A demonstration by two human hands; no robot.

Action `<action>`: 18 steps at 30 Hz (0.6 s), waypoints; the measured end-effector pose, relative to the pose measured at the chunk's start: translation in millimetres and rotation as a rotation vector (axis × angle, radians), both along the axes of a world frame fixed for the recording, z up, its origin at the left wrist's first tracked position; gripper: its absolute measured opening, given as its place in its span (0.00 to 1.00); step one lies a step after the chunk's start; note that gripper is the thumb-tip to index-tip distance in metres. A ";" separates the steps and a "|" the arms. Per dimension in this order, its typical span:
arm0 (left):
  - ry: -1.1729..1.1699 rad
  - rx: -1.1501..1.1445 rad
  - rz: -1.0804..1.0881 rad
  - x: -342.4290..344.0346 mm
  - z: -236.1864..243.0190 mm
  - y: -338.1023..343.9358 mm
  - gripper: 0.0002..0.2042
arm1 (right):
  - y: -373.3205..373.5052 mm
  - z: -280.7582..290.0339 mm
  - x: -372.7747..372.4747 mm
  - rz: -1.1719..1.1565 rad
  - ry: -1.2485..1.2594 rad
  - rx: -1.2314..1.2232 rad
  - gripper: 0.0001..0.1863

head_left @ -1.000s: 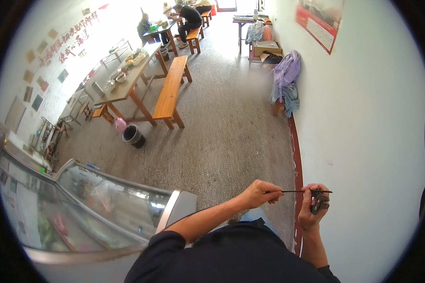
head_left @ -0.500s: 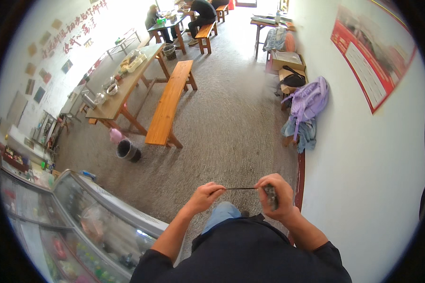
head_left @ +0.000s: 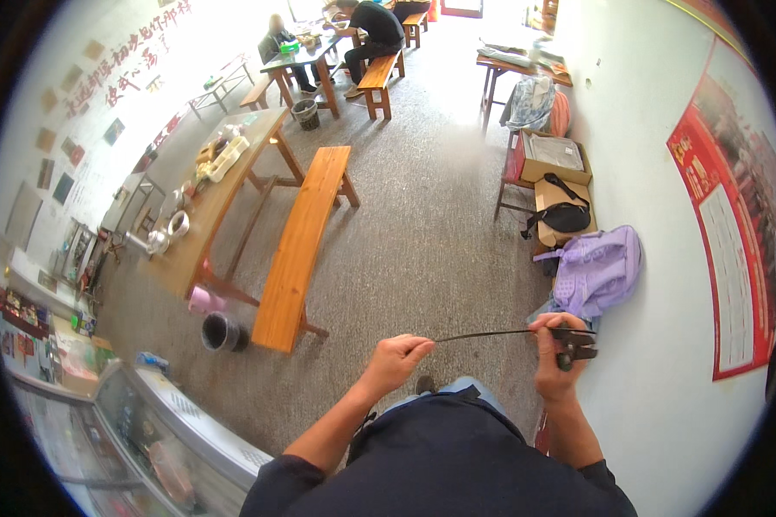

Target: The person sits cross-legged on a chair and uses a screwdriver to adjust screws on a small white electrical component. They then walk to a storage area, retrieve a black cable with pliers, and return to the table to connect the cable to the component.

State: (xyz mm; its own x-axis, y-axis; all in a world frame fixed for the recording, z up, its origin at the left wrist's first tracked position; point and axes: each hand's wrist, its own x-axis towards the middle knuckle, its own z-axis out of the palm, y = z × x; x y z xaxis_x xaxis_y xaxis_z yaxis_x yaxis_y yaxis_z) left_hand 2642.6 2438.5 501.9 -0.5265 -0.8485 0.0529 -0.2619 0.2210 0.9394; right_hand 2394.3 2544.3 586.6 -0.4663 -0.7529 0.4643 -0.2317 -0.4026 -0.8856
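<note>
My left hand [head_left: 397, 360] has its fingertips pinched on the left end of a thin dark cable-like strand [head_left: 484, 334]. The strand runs with a slight arch to my right hand [head_left: 550, 366], whose fingers are wrapped round a dark, compact object [head_left: 576, 351], perhaps a tool or clip; I cannot make out which. The strand lies along that object's top. Both hands are held out in front of my dark shirt, above the grey floor.
A wooden bench [head_left: 300, 250] and table [head_left: 181, 269] stand left, with a dark bin [head_left: 218, 332]; a glass display case [head_left: 138, 431] is lower left. Along the right wall are a purple backpack [head_left: 597, 274] and boxes [head_left: 550, 152]. Seated people [head_left: 371, 30] are at the back.
The bench, backpack and poster have come nearer as I move forward. My hands are farther apart than a second ago, with a longer stretch of strand between them.
</note>
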 end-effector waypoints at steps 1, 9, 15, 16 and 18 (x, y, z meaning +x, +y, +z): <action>-0.011 -0.197 -0.066 -19.5 -1.9 -29.7 0.10 | -19.1 -1.5 -15.9 -0.049 -0.002 0.000 0.12; -0.104 -0.372 -0.179 -137.0 -1.3 -244.4 0.08 | -216.3 -2.4 -139.1 -0.214 -0.104 -0.024 0.09; -0.114 -0.304 -0.005 -193.3 23.7 -402.9 0.08 | -410.6 17.1 -201.3 -0.039 -0.074 -0.050 0.11; -0.088 -0.255 0.040 -196.8 29.4 -427.6 0.09 | -445.7 20.6 -203.9 0.014 -0.131 -0.054 0.12; -0.082 -0.248 0.104 -202.0 28.7 -475.3 0.09 | -508.9 28.6 -216.3 0.103 -0.093 -0.045 0.13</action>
State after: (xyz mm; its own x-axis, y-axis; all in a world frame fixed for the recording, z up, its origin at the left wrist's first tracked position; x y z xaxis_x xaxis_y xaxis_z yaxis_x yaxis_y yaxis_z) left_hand 2440.5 1963.2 530.7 -0.4484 -0.8648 0.2261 -0.3683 0.4092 0.8348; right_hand 2178.0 2035.3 615.2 -0.4302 -0.7787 0.4567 -0.1045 -0.4595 -0.8820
